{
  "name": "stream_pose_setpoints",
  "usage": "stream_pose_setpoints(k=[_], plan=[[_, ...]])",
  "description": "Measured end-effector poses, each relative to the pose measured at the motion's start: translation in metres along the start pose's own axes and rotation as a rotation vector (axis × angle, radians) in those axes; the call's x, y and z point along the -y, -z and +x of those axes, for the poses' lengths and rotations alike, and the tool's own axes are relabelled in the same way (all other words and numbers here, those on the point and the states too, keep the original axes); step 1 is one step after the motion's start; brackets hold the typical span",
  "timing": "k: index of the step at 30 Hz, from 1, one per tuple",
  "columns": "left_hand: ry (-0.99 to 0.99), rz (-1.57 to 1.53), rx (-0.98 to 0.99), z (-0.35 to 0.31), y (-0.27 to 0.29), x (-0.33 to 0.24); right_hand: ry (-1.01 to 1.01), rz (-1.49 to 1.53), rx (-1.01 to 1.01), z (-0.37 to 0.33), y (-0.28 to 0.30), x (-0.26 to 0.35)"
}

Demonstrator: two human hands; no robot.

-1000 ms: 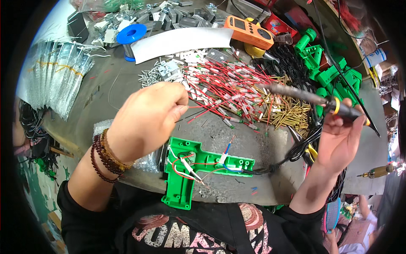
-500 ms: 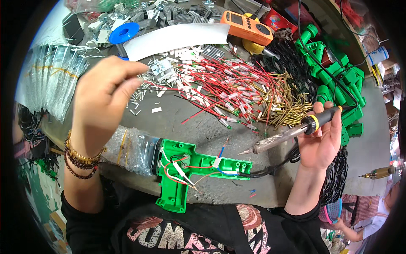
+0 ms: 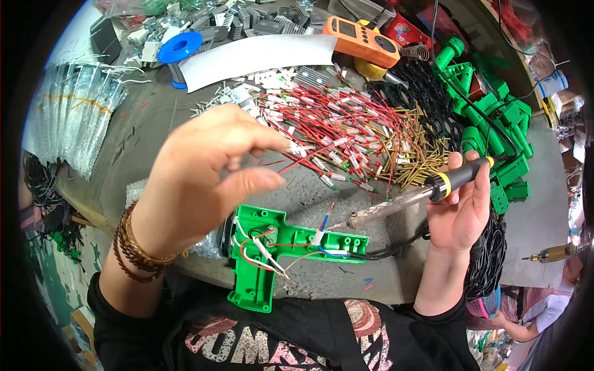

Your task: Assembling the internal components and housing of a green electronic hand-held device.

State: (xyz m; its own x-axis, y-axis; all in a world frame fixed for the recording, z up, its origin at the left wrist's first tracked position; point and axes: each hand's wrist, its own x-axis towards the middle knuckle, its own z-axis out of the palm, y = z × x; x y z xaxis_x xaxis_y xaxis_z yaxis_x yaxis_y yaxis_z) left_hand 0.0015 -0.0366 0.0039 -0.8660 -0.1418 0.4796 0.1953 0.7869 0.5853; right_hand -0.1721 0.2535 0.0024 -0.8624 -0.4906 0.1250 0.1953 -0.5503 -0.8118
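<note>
My right hand (image 3: 456,216) holds a soldering iron (image 3: 459,180) by its black and yellow handle. The iron's metal barrel slants down to the left, its tip just above the green housing. My left hand (image 3: 213,164) hovers over the bench, thumb and forefinger apart with nothing visible between them, the other fingers bent. Beneath it, near my body, lies a green T-shaped plastic half housing (image 3: 255,281) with its inside facing up. Red, white, blue and brown wires run through it, and a black cable (image 3: 387,250) leaves its right end.
Red-wired indicator parts (image 3: 315,133) and brass pins (image 3: 421,145) are heaped beyond my hands. Green housings (image 3: 495,117) pile up at the right beside black cables. A blue solder spool (image 3: 180,48), a white strip (image 3: 260,55) and an orange meter (image 3: 362,42) stand behind. Wrapped pieces (image 3: 77,114) lie left.
My left hand has moved right and toward me, its thumb and forefinger now apart. The soldering iron has shifted slightly left and down with my right hand. The housing has stayed in place.
</note>
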Motion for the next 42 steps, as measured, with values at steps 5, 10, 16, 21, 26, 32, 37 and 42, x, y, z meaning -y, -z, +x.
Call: stream_pose_setpoints(k=[5,10,16,21,26,32,37,42], plan=[[-0.07,-0.198,0.051,0.002,0.002,-0.005,0.009,0.001,0.02,-0.001,0.004,0.002],[-0.06,-0.187,0.019,-0.005,0.003,-0.016,0.039,0.014,-0.082,-0.002,-0.002,0.001],[-0.132,-0.185,0.008,-0.01,-0.004,-0.02,0.031,0.047,-0.028,-0.003,-0.003,-0.001],[-0.166,-0.134,0.012,-0.009,-0.005,-0.017,0.045,0.041,-0.007,-0.004,-0.002,-0.001],[-0.192,-0.098,0.012,-0.008,-0.004,-0.016,0.058,0.035,-0.034,-0.004,-0.005,-0.001],[-0.174,-0.089,0.004,-0.008,-0.005,-0.016,0.055,0.008,0.035,-0.004,-0.001,-0.001],[-0.187,-0.119,0.022,-0.007,-0.007,-0.016,0.051,0.057,-0.03,-0.005,-0.003,0.0],[-0.19,-0.113,0.013,-0.007,-0.008,-0.016,0.063,0.042,-0.017,-0.005,-0.001,0.0]])
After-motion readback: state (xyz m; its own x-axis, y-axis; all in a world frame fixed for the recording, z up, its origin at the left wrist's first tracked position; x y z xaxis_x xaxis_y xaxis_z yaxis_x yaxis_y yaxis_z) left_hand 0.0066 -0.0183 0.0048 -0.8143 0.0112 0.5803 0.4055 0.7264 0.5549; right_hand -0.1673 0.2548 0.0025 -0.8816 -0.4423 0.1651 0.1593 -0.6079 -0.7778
